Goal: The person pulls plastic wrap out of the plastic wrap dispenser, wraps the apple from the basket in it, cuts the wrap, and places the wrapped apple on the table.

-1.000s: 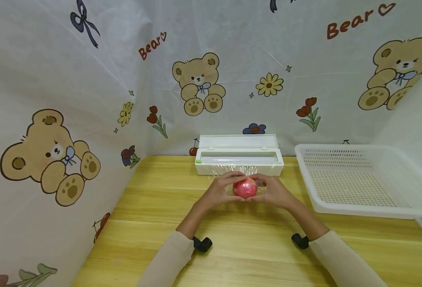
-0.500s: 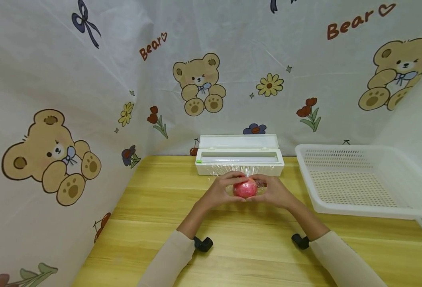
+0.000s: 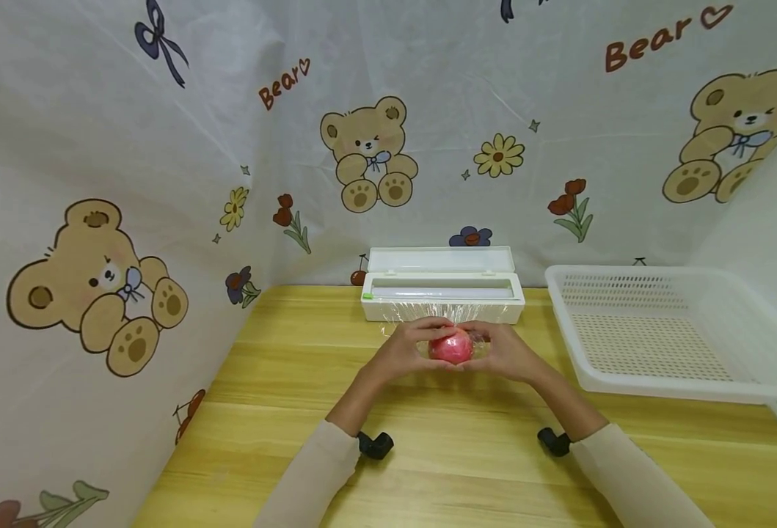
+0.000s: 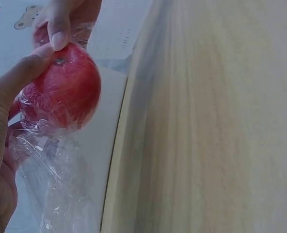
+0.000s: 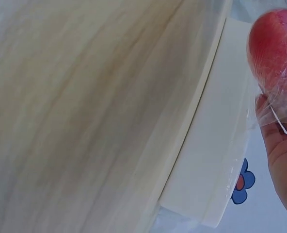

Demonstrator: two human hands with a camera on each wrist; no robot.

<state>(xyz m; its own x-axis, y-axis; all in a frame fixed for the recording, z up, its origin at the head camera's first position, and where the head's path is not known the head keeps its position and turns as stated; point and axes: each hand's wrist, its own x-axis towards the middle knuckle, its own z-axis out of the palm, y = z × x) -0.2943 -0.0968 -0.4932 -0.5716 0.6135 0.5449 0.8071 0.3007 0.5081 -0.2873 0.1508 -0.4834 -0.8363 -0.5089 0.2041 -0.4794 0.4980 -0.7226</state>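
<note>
A red apple (image 3: 451, 346) wrapped in clear cling film is held between both hands just above the wooden table. My left hand (image 3: 403, 352) grips its left side; in the left wrist view the thumb presses near the stem end of the apple (image 4: 68, 92). From the right, my right hand (image 3: 503, 353) holds the other side, thumb tips meeting at the near face. Loose, crumpled cling film (image 4: 54, 179) hangs off the fruit. The film stretches back to a white cling film dispenser (image 3: 439, 260), whose lid stands raised. Fingers behind the apple are partly hidden.
A white perforated plastic basket (image 3: 646, 385) stands on the right of the table (image 3: 454, 469). A bear-printed sheet (image 3: 441, 88) hangs behind and along the left side. A black wrist mount (image 3: 376, 445) sits at each sleeve.
Both hands keep their hold on the apple, with hardly any visible movement. The view has shifted very slightly.
</note>
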